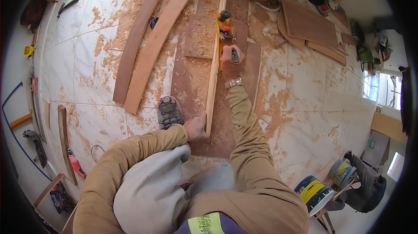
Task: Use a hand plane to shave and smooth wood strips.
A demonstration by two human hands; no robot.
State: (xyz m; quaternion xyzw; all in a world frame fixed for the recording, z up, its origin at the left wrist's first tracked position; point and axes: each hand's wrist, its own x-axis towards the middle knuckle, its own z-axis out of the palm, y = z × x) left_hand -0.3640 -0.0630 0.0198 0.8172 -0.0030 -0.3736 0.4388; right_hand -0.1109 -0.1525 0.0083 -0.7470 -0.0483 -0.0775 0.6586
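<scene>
Along the narrow wooden strip (212, 97), keep the hand plane (224, 35) level, right hand (229, 65) clenched round its handle (235, 55), left hand (196, 128) gripping the near end.

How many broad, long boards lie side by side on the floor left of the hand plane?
2: a darker board farther left, and a lighter board beside it, nearer the hand plane. Another stacked underneath could be hidden.

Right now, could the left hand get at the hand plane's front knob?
Probably, with a stretch: the front knob stands uncovered beyond the right hand, though the left hand must first leave the wooden strip.
</scene>
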